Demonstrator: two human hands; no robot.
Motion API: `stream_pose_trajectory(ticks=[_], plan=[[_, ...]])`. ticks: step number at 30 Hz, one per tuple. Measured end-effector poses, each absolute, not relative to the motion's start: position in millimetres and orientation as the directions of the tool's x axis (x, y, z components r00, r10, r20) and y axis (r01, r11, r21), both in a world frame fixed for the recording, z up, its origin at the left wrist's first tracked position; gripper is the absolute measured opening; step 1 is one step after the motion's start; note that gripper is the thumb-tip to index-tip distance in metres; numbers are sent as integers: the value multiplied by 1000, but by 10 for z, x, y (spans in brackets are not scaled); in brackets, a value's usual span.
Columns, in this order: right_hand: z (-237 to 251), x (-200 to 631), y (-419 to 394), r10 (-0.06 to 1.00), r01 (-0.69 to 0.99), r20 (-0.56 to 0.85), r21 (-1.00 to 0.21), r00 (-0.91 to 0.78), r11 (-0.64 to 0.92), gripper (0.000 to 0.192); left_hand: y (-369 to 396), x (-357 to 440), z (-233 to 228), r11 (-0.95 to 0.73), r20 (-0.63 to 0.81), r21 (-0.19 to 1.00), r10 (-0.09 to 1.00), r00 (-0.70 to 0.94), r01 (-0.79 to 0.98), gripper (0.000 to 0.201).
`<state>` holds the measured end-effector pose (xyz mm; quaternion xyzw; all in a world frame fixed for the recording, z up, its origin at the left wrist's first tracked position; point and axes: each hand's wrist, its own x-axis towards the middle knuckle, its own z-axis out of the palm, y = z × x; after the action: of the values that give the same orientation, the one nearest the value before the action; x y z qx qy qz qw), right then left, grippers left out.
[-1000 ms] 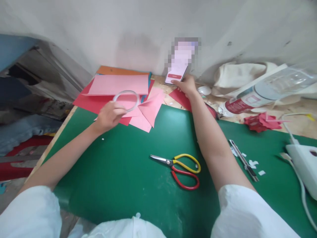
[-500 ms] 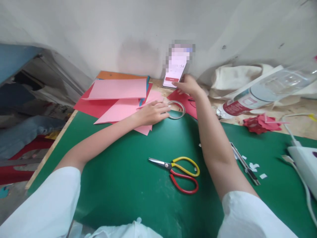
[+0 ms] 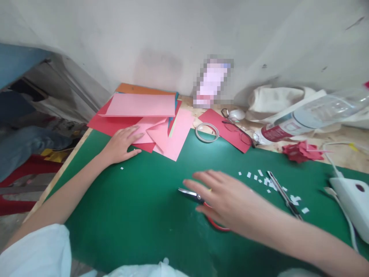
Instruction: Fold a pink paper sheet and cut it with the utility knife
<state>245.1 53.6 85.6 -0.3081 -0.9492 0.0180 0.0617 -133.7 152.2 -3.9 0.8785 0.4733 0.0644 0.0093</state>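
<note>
Fingers spread, my left hand point(image 3: 122, 144) rests at the lower left edge of the pink and red paper sheets point(image 3: 138, 104). My right hand point(image 3: 217, 196) is over the scissors point(image 3: 193, 195), fingers apart and slightly blurred. It covers most of the handles; the blades and part of the red handle point(image 3: 220, 226) still show. Whether the fingers touch the scissors I cannot tell. Beyond the hands, a roll of tape point(image 3: 207, 132) lies flat beside a red paper piece point(image 3: 235, 134) with eyeglasses point(image 3: 242, 130) on it.
A blurred-out phone point(image 3: 211, 82) leans on the wall. On the right are a utility knife point(image 3: 284, 194), several white paper scraps point(image 3: 295, 199), a plastic bottle point(image 3: 305, 113), a crumpled red paper flower point(image 3: 302, 151) and a white box with a cable point(image 3: 350, 200). The green mat point(image 3: 138, 223) covers the table.
My right hand has come away from the phone, back towards me and over the scissors. My left hand has slid left from beside the tape roll to the papers' lower left.
</note>
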Motion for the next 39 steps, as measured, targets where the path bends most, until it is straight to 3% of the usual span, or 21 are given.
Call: stream_pose_trajectory(ticks=[1,6,14,19,23,26,33,39], plan=[[637,2450,385,550,547,56,-56,-834,835,58,1521,-1360,-61,-544,94,87,839,536,835,62],[43,2669,74,562,545,134,-145,-816,826,44,1596,-1365,-107,-535,85,135,845,528,834,54],[-88,2945,817,662,621,266,-231,-700,749,36,1651,-1359,-146,-529,112,189,849,517,827,51],[-173,2949,1230,694,698,430,-182,-577,693,23,1656,-1412,-180,-527,151,204,850,505,825,49],[-165,2922,1331,721,761,444,-123,-532,637,21,1684,-1444,-122,-548,299,150,819,491,823,40],[-159,2909,1374,737,795,442,-81,-511,601,21,1753,-1486,-51,-435,443,37,814,376,900,29],[-208,2912,1436,776,836,462,-120,-430,535,24,2037,-1689,-193,-385,386,100,865,321,917,33],[-246,2928,1412,812,868,466,-161,-352,469,23,1888,-1633,-1,-408,557,38,766,320,912,26]])
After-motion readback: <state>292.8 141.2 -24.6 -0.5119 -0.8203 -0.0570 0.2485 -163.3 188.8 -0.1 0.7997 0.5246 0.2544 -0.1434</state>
